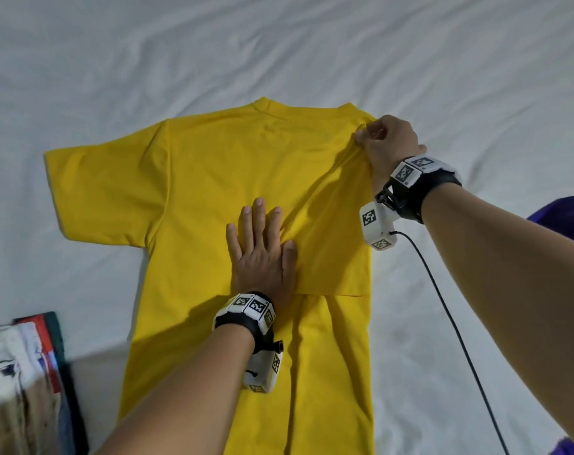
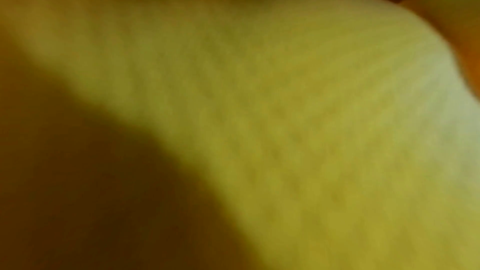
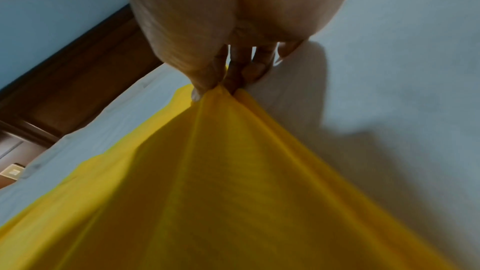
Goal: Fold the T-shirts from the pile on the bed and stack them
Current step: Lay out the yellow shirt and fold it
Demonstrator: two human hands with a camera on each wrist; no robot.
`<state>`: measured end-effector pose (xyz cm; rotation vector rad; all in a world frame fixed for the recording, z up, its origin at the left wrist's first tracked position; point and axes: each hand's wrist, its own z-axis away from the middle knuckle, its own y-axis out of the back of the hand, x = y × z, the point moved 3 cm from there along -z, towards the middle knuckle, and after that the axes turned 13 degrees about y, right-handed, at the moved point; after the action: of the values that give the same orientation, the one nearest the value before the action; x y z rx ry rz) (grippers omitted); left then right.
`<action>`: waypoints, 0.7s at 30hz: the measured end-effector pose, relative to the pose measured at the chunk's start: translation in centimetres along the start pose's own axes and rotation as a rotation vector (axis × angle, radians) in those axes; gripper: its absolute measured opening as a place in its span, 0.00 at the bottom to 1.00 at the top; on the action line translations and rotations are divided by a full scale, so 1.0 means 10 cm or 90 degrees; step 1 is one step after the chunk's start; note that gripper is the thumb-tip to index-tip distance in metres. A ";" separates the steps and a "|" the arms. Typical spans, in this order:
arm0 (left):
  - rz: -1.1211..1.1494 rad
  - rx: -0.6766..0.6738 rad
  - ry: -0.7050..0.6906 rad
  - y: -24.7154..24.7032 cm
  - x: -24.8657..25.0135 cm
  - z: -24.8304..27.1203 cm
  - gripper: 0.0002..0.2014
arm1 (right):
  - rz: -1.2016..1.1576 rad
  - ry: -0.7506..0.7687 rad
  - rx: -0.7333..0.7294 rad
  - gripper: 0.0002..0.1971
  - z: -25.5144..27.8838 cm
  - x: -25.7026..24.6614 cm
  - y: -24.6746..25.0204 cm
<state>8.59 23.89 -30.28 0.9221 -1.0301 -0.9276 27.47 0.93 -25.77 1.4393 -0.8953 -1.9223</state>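
Pinching yellow T-shirt, right hand; left hand seemingly flat.

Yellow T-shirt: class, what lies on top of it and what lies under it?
Left hand presses flat on the yellow T-shirt; white bedsheet lies underneath, hidden where covered.

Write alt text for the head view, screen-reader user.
A yellow T-shirt lies flat on a white bed sheet, its right side already folded inward. The left hand presses flat on its middle while the right hand pinches the shoulder by the collar. Folded clothes sit at lower left.
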 end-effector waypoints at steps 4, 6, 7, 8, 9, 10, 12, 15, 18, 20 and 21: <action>-0.017 0.017 -0.003 -0.04 -0.02 -0.02 0.31 | 0.028 0.015 0.107 0.13 0.22 0.05 -0.02; -0.034 0.015 0.000 -0.07 -0.03 -0.02 0.30 | 0.065 0.088 0.156 0.25 0.62 -0.01 -0.06; -0.044 0.017 -0.002 -0.08 -0.04 -0.02 0.30 | 0.086 0.155 0.139 0.29 0.90 -0.08 -0.12; -0.054 0.022 -0.002 -0.08 -0.04 -0.03 0.30 | 0.109 0.225 0.080 0.32 1.21 -0.16 -0.23; -0.064 0.019 -0.001 -0.08 -0.04 -0.02 0.31 | 0.141 0.287 -0.003 0.33 1.52 -0.20 -0.38; -0.071 0.010 0.003 -0.09 -0.05 -0.02 0.31 | 0.184 0.331 -0.087 0.34 1.79 -0.19 -0.53; -0.062 0.002 0.013 -0.09 -0.03 -0.01 0.31 | 0.271 0.357 -0.177 0.35 2.05 -0.06 -0.74; -0.062 0.002 0.013 -0.06 0.01 0.00 0.31 | 0.294 0.305 -0.173 0.34 1.90 0.21 -0.74; -0.079 -0.007 0.017 -0.06 0.01 0.01 0.31 | 0.287 0.218 -0.166 0.33 1.73 0.37 -0.62; -0.075 -0.004 0.016 -0.07 0.00 0.01 0.31 | 0.283 0.158 -0.170 0.33 1.66 0.38 -0.56; -0.068 -0.002 0.016 -0.06 0.00 0.00 0.31 | 0.272 0.126 -0.166 0.34 1.65 0.33 -0.54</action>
<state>8.48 23.66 -30.85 0.9921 -0.9649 -1.0035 10.44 4.53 -28.72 1.1504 -0.7540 -1.4882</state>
